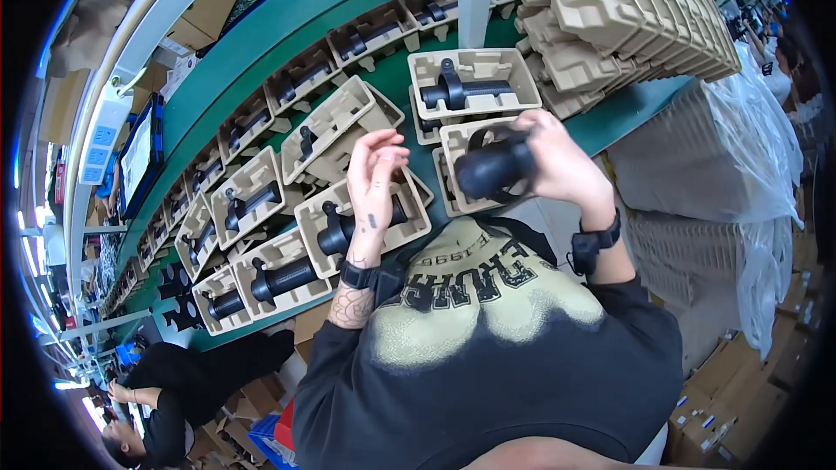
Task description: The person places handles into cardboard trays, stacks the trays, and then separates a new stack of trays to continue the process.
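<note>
My right hand (557, 165) grips a black cylindrical part (495, 168) and holds it over a beige moulded pulp tray (455, 148) at the near edge of the green conveyor belt (261, 61). My left hand (374, 174) is raised with its fingers loosely curled and apart, holding nothing. It hovers above a filled tray (306, 224) that holds a black handle-shaped part (335, 231). Another filled tray (475, 78) lies just beyond the one under my right hand.
Several more pulp trays with black parts run along the belt to the left. A tall stack of empty pulp trays (627, 17) stands at the right. Plastic-wrapped bundles (714, 165) sit beside me. Another person (183, 383) sits at the lower left.
</note>
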A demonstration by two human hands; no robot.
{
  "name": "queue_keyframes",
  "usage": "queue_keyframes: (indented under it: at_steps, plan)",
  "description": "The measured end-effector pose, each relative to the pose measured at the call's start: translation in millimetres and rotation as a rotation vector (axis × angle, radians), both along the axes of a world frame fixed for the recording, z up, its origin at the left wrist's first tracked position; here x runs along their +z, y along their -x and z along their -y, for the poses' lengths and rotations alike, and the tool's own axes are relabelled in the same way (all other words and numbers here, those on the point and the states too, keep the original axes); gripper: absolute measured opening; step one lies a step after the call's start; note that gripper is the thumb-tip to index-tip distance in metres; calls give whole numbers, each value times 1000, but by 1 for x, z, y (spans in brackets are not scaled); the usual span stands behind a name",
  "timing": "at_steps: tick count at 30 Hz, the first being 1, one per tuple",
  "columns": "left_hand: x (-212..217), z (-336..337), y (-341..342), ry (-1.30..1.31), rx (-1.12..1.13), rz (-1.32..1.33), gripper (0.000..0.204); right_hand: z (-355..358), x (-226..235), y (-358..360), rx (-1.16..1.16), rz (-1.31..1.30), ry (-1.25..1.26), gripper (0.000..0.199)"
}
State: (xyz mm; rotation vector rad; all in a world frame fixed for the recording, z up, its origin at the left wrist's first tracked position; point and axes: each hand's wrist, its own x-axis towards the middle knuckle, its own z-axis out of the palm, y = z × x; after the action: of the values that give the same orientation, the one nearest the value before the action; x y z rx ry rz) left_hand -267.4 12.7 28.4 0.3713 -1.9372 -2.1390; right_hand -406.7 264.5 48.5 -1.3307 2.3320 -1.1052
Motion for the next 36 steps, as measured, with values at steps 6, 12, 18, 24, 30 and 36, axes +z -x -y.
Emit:
queue_keyframes:
  at_steps: [6,12,18,24,30,36]
  plan:
    - [-8,-28,29,1344,-354,-328,41,35,-36,-11,-121,-381,-184,55]
    - [-38,-28,30,1295,-446,-38,44,39,-75,-31,-74,-158,-115,58]
    - [-44,-30,16,1339,-367,-7,44,47,-67,-31,6,-212,-152,56]
    - [0,2,-51,1100,-81,-201,43,25,-59,-41,-301,-260,412,24]
    - [11,41,-150,1085,421,33,39,55,-26,-49,-134,-21,556,21]
    - [5,96,-231,1341,842,166,33,134,-18,-99,418,184,269,30]
